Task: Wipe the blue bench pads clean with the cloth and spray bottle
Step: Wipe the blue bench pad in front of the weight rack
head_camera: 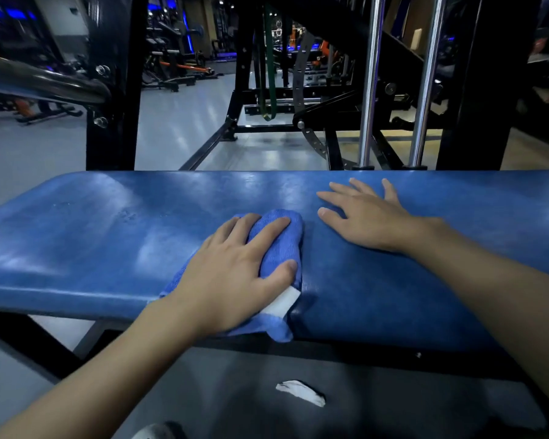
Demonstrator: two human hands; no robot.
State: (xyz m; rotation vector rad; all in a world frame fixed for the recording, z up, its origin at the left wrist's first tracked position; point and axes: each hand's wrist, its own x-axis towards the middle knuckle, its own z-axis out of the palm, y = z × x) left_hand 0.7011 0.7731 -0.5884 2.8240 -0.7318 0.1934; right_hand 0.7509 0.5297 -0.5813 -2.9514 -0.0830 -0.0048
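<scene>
On the pad, left hand grips cloth; right hand lies flat.

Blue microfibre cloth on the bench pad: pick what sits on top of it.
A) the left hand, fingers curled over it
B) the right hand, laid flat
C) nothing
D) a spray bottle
A: the left hand grips the bunched blue microfibre cloth, while the right hand rests flat on the blue vinyl bench pad beside it.
</scene>
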